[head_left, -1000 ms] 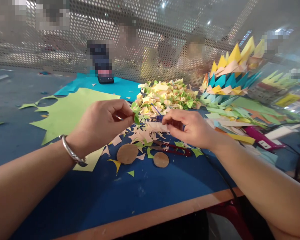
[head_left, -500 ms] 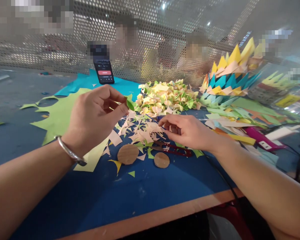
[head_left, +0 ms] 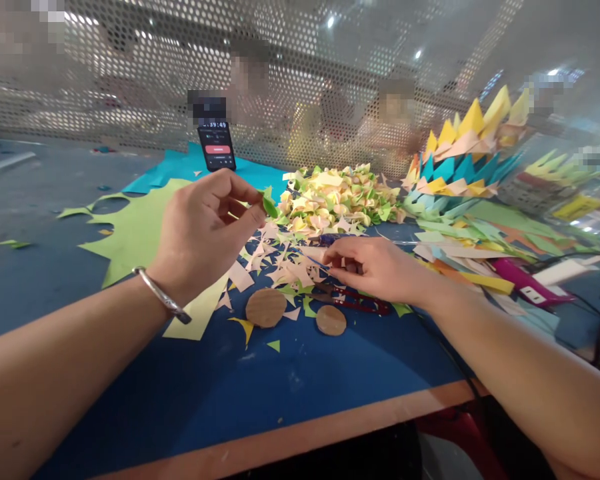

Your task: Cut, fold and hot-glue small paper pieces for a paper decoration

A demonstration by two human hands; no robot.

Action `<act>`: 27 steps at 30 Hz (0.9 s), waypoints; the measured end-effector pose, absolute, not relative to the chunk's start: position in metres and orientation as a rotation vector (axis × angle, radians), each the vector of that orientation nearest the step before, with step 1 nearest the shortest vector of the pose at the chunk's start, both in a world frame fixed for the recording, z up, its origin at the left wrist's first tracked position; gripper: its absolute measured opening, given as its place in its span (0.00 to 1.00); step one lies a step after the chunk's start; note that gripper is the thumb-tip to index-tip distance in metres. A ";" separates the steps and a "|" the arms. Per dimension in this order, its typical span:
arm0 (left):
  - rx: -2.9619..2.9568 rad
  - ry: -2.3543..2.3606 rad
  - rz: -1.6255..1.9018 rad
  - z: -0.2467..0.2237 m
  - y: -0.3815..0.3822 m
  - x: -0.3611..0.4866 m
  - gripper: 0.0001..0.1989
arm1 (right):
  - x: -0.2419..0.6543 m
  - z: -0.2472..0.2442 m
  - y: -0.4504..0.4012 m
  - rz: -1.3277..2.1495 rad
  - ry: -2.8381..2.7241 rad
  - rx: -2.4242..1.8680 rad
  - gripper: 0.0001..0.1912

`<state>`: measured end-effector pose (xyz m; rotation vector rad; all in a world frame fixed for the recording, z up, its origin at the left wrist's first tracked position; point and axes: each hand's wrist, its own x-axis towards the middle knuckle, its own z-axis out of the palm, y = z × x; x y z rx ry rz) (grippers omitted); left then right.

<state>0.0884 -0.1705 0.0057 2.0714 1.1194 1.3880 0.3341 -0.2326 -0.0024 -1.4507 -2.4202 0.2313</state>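
My left hand (head_left: 210, 227), a metal bangle on its wrist, pinches a small curled green paper piece (head_left: 269, 203) between thumb and fingertips. My right hand (head_left: 375, 267) is closed on a thin blue stick (head_left: 314, 259) that points left, over pale paper scraps (head_left: 287, 270); its far end is hard to make out. Below the right hand lies a pair of red-handled scissors (head_left: 363, 300), partly among the scraps. Two round cardboard discs, a larger disc (head_left: 266, 308) and a smaller disc (head_left: 331, 321), lie nearer to me.
Behind the hands is a heap of curled paper pieces (head_left: 340, 193). A phone (head_left: 217, 148) stands by blue paper (head_left: 155, 172). Cut green paper (head_left: 130, 223) lies left. Layered pointed paper (head_left: 463, 157), paper strips and a purple power strip (head_left: 530, 283) are at right. A perforated screen stands behind.
The whole view has shifted, so the things on the table appear slightly farther right. The blue stick now sits lower and flatter. Both hands keep their holds.
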 end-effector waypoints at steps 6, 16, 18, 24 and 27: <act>2.053 1.100 1.422 0.003 -0.167 0.087 0.03 | 0.320 0.002 -0.227 0.125 -2.425 -1.407 0.11; 2.041 1.123 1.445 0.003 -0.166 0.087 0.02 | 0.271 0.014 -0.183 -0.060 -2.579 -1.485 0.08; 2.042 1.114 1.482 0.001 -0.165 0.087 0.02 | 0.264 0.016 -0.177 -0.083 -2.608 -1.528 0.08; 2.068 1.078 1.496 -0.002 -0.163 0.087 0.01 | 0.251 0.020 -0.172 -0.099 -2.694 -1.613 0.08; 2.073 1.091 1.498 -0.001 -0.163 0.086 0.01 | 0.250 0.017 -0.168 -0.083 -2.702 -1.631 0.07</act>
